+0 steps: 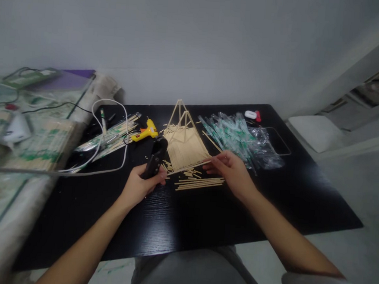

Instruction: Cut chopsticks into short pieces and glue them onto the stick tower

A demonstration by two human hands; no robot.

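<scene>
My left hand (144, 183) is closed around a black plier-like hand tool (156, 157), its head pointing up and away from me. Between the thumb and fingers of my right hand (228, 168) is a thin wooden stick (191, 166), which runs along the near edge of a stick-built model. The model has a flat base (189, 146) of sticks laid side by side, with an upright triangular frame (179, 111) on its far part. The stick's left end lies by my left fingertips; whether they grip it I cannot tell.
Loose sticks (199, 184) and short offcuts lie before the base. A yellow glue gun (146, 131) lies left of it, near wrapped chopsticks (112, 136) and a white cable (127, 133). Crumpled plastic wrappers (232, 134) and a white case (250, 114) are on the right.
</scene>
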